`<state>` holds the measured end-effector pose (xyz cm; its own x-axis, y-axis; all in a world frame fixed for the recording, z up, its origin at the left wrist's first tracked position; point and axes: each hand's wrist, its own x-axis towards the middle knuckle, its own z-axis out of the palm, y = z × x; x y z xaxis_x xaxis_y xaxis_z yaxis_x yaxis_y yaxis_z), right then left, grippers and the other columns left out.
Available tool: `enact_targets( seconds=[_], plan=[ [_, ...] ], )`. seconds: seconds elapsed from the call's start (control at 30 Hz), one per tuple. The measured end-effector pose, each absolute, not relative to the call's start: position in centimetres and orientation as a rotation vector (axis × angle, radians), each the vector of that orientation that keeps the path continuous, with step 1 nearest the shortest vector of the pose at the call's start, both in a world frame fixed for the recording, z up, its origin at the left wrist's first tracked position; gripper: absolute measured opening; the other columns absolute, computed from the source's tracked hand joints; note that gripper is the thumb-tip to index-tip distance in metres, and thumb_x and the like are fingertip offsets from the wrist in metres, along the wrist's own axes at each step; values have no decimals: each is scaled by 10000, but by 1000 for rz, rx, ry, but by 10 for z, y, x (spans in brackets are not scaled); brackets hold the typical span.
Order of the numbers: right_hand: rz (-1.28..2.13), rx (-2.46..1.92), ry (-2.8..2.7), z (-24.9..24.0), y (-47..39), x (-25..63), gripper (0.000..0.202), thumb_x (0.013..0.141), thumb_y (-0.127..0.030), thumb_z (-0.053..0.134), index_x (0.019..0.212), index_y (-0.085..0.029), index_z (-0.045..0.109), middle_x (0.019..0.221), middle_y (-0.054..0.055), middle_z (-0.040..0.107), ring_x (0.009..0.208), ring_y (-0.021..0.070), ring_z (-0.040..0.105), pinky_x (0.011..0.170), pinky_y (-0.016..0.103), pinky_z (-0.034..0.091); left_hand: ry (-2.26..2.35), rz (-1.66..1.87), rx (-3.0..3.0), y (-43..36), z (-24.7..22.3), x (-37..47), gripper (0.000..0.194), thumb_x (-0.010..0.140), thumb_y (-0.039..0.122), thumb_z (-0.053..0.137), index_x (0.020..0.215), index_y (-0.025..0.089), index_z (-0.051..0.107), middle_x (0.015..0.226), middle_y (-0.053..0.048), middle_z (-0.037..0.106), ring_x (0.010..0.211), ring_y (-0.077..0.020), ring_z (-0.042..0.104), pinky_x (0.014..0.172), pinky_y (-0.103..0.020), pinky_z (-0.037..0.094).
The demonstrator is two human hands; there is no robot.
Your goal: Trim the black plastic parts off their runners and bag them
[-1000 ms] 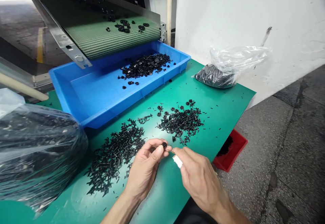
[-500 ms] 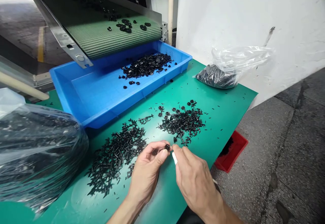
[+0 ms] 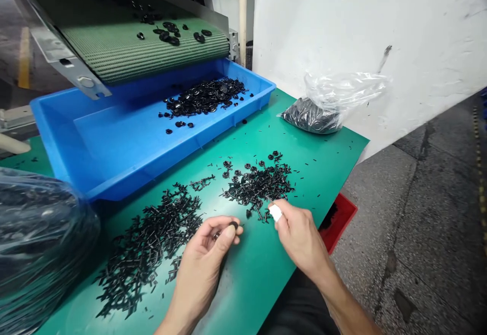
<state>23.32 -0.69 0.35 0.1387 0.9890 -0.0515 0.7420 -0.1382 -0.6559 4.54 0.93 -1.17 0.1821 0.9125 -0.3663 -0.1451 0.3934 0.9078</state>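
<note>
My left hand (image 3: pixel 207 259) pinches a small round black part (image 3: pixel 233 225) between thumb and fingers, above the green table top (image 3: pixel 247 274). Closed round a small white object (image 3: pixel 275 212), my right hand (image 3: pixel 302 236) is at the near edge of the right pile of black parts (image 3: pixel 262 183). A thin tip seems to stick out of the white object towards that pile. To the left of my left hand spreads a bigger pile of black branched pieces (image 3: pixel 152 244).
Under a green conveyor belt (image 3: pixel 144 56) sits a blue tray (image 3: pixel 133 173) holding black parts. Clear bags of black parts lie at the left (image 3: pixel 41 244) and back right (image 3: pixel 314 117). A red bin (image 3: pixel 342 218) stands below the table's right edge.
My right hand has moved away from my left hand, forward to the right pile, with the white object. My left hand keeps its round part. The view has shifted to the right.
</note>
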Motion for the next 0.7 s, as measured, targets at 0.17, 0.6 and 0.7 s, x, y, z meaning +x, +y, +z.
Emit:
enact_targets(
  seconds=[0.17, 0.6, 0.7],
  plan=[
    [499, -1925, -1805, 3, 4, 232, 361, 885, -104, 431, 1152, -263, 616, 959, 21, 643, 860, 173, 605, 706, 260, 386, 1001, 975, 712, 11, -6, 48, 103, 834, 276, 676, 909, 206, 680, 1012, -52, 663, 763, -145, 567, 609, -241, 446],
    [728, -1574, -1948, 23, -2, 221, 327, 887, -68, 412, 1017, -256, 645, 899, -3, 576, 809, 136, 574, 716, 255, 406, 970, 791, 802, 13, -9, 47, 231, 897, 407, 583, 974, 200, 653, 711, 5, 588, 552, -80, 387, 472, -194, 275],
    [770, -1506, -1973, 27, -2, 213, 346, 875, -45, 408, 987, -257, 657, 902, -2, 562, 790, 128, 567, 706, 252, 408, 931, 798, 818, 15, -13, 45, 223, 856, 375, 654, 987, 195, 651, 692, 14, 582, 571, -81, 394, 491, -189, 279]
  ],
)
